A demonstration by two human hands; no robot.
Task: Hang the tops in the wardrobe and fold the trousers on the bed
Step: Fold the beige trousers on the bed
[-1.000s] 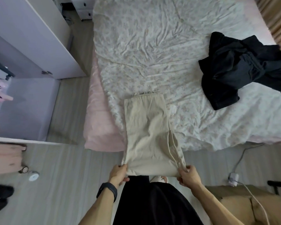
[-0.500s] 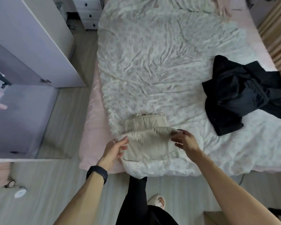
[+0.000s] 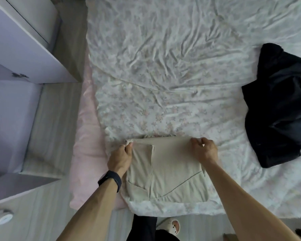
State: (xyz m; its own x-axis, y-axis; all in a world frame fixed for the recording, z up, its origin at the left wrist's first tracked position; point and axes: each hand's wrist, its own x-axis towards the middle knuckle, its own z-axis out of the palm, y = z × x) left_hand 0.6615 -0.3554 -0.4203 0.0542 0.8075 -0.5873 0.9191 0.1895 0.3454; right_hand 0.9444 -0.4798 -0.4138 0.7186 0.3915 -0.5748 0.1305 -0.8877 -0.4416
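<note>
- how many beige cloth trousers (image 3: 165,171) were there?
- one folded pair, on the near edge of the white flowery bed (image 3: 163,66). the left hand (image 3: 120,159) and right hand (image 3: 204,150) each pinched its far edge with curled fingers.
- one black clothes heap (image 3: 281,110) lay well apart.

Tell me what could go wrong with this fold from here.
1. The left hand pinches a bunched corner of the trousers, so the fold may come out crooked.
2. The trousers lie close to the near edge of the bed. A tug by the right hand might slide them towards the floor.
3. The quilt underneath is wrinkled, which may press creases in.
</note>
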